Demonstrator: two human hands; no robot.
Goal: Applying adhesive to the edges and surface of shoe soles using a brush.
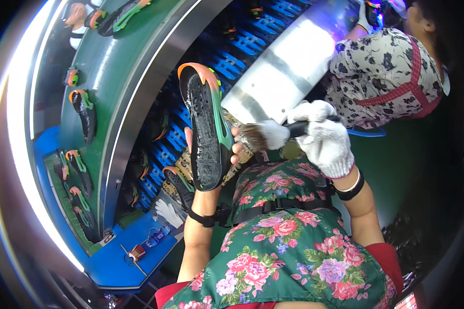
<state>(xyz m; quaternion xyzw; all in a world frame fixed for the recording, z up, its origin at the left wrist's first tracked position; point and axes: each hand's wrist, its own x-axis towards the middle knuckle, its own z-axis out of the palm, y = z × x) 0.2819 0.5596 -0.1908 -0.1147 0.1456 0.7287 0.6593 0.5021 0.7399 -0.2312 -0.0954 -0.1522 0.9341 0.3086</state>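
Note:
My bare left hand (pixel 236 147) holds up a shoe sole (pixel 205 121), its fingers wrapped round the edge from beneath. The sole's upward face is black and has wet-looking whitish streaks; its rim runs from orange at the far end to green along the side. In a white knit glove, my right hand (pixel 322 136) is closed round the black handle of a brush (pixel 263 136). The brown bristles point left, beside the sole and close to my left fingertips. Whether they touch the sole, I cannot tell. Another sole (pixel 179 184) lies partly hidden behind my left forearm.
A green conveyor belt (pixel 116 64) carrying several soles curves along the left. Beyond my hands lies a blue slatted conveyor (pixel 232 67) beside a whitish metal cover (pixel 281 67). A blue table (pixel 121 262) holds a bottle (pixel 157 236) and a white glove (pixel 168 212). A co-worker (pixel 384 77) sits at right.

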